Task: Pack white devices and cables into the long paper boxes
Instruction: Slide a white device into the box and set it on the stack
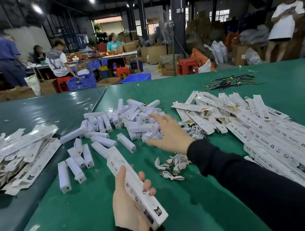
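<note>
My left hand (127, 201) grips a long white paper box (134, 184) that points away from me over the green table (176, 215). My right hand (168, 132) reaches forward over the pile of white devices (130, 121), fingers spread; a white device (150, 134) lies under its thumb and I cannot tell whether the hand grips it. Small coiled white cables (171, 166) lie under my right forearm, with more cables (194, 130) beside the hand.
Flat unfolded boxes (14, 156) are heaped at the left. Long paper boxes (273, 141) pile up at the right. Dark wire ties (230, 83) lie at the far right. Several people (57, 59) work at another table behind.
</note>
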Motion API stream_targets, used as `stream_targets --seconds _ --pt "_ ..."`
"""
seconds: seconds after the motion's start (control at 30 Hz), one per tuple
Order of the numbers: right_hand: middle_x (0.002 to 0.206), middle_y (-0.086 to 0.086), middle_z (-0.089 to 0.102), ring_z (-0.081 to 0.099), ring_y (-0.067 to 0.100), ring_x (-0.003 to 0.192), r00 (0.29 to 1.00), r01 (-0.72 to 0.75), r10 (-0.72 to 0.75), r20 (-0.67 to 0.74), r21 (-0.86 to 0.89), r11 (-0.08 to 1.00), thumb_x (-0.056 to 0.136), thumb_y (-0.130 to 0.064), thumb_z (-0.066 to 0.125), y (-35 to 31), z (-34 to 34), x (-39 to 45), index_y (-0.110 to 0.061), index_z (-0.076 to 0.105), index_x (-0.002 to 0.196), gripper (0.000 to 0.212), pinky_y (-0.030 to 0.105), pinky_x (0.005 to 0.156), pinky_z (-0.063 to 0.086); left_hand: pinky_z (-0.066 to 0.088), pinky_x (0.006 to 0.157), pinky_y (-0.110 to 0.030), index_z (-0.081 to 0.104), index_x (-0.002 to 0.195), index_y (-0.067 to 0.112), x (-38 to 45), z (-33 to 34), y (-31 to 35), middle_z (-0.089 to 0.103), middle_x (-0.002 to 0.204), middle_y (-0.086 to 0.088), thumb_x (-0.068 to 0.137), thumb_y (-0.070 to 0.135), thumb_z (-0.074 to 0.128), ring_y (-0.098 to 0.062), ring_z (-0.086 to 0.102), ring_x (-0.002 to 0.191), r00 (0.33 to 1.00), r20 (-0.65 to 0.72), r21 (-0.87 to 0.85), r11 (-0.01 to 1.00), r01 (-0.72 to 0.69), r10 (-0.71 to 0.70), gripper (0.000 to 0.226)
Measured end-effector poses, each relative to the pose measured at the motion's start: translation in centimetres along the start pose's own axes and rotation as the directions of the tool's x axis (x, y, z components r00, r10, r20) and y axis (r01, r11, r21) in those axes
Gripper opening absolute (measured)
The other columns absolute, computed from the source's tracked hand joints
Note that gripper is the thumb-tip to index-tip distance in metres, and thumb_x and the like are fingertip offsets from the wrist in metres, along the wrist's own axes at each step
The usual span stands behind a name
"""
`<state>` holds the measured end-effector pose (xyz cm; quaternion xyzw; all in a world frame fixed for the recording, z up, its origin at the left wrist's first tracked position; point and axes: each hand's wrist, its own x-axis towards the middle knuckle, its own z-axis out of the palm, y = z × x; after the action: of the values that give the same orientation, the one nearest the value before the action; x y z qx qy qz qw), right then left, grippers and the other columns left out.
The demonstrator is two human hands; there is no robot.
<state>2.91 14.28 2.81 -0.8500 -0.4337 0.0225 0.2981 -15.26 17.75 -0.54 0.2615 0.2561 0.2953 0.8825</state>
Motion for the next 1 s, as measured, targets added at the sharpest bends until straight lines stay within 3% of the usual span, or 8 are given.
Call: stream_targets --seconds 0.1,0.27,0.4,0.47,0.57,0.73,0.83,1.0 --pt "0.156 0.018 0.016 0.013 0.037 0.145 0.993 -0.119 0.12 0.021 -0.043 0.992 0.082 -0.056 0.067 0.7 -0.1 6.1 -0.037 0.022 0.15 0.084 0.058 0.112 0.027 0.033 0.033 -0.023 0.054 0.105 0.016 0.2 0.2 -0.1 0.047 0.061 -0.003 0.07 0.031 0.064 -0.013 0.035 0.038 1.0 -0.007 0.028 0.999 0.019 -0.019 0.039" --pt "0.151 0.015 0.025 0.027 0.039 0.138 0.987 -0.16 0.156 -0.046 -0.104 0.982 0.083 -0.062 0.058 0.3 0.5 14.0 -0.036 0.033 0.144 0.071 0.058 0.106 0.034 0.032 0.034 -0.02 0.052 0.103 0.005 0.5 0.3 -0.4 0.043 0.055 -0.009 0.063 0.026 0.066 -0.015 0.032 0.032 0.994 0.032 0.062 0.993 0.098 -0.1 0.048" --pt "0.158 0.018 0.02 0.02 0.038 0.144 0.939 -0.199 0.273 0.209 -0.317 0.927 0.081 -0.073 0.051 2.0 2.2 17.2 -0.03 0.048 0.136 0.071 0.053 0.115 0.019 0.035 0.037 -0.022 0.057 0.103 -0.001 0.3 0.0 -0.7 0.044 0.055 -0.015 0.053 0.008 0.078 -0.017 0.036 0.035 0.98 0.111 0.126 0.98 0.154 -0.168 0.056" --pt "0.15 0.012 0.037 0.039 0.03 0.132 0.932 -0.15 0.232 0.28 -0.286 0.947 0.076 -0.075 0.049 2.4 2.8 17.0 -0.03 0.06 0.107 0.056 0.042 0.1 0.035 0.036 0.035 -0.022 0.056 0.103 -0.004 0.6 -0.2 -0.6 0.044 0.054 -0.017 0.051 0.0 0.075 -0.018 0.037 0.033 0.974 0.149 0.167 0.976 0.143 -0.168 0.055" --pt "0.142 0.013 0.039 0.045 0.028 0.113 0.932 -0.092 0.159 0.326 -0.21 0.973 0.067 -0.071 0.048 2.0 3.4 14.9 -0.038 0.054 0.107 0.052 0.038 0.083 0.035 0.038 0.032 -0.024 0.056 0.101 -0.003 1.4 -0.6 -0.4 0.043 0.053 -0.017 0.055 0.016 0.068 -0.018 0.037 0.03 0.977 0.127 0.113 0.981 0.159 -0.173 0.052" --pt "0.142 0.009 0.033 0.053 0.035 0.111 0.909 0.08 0.029 0.415 -0.243 0.967 0.071 -0.066 0.051 0.1 3.7 8.7 -0.034 0.05 0.107 0.048 0.043 0.091 0.046 0.036 0.031 -0.024 0.055 0.097 0.0 1.9 -0.9 0.0 0.042 0.054 -0.015 0.07 0.018 0.057 -0.018 0.035 0.029 0.983 0.053 0.058 0.984 0.17 -0.174 0.033" --pt "0.124 0.003 0.04 0.053 0.035 0.106 0.903 0.12 -0.037 0.427 -0.17 0.978 0.082 -0.056 0.056 -0.8 3.3 4.7 -0.037 0.053 0.111 0.035 0.046 0.092 0.045 0.034 0.031 -0.023 0.054 0.093 0.003 1.8 -0.7 0.3 0.043 0.052 -0.012 0.071 0.021 0.056 -0.019 0.034 0.029 0.989 0.027 0.051 0.988 0.146 -0.148 0.028" --pt "0.125 -0.007 0.06 0.044 0.016 0.131 0.974 0.036 -0.047 0.223 0.056 0.998 0.092 -0.05 0.057 -1.9 1.6 0.2 -0.034 0.068 0.113 0.029 0.045 0.109 0.031 0.034 0.033 -0.024 0.051 0.1 0.01 1.2 -0.6 -0.1 0.045 0.055 -0.01 0.076 0.024 0.058 -0.018 0.035 0.033 0.999 -0.017 0.092 0.995 0.044 -0.043 0.029"
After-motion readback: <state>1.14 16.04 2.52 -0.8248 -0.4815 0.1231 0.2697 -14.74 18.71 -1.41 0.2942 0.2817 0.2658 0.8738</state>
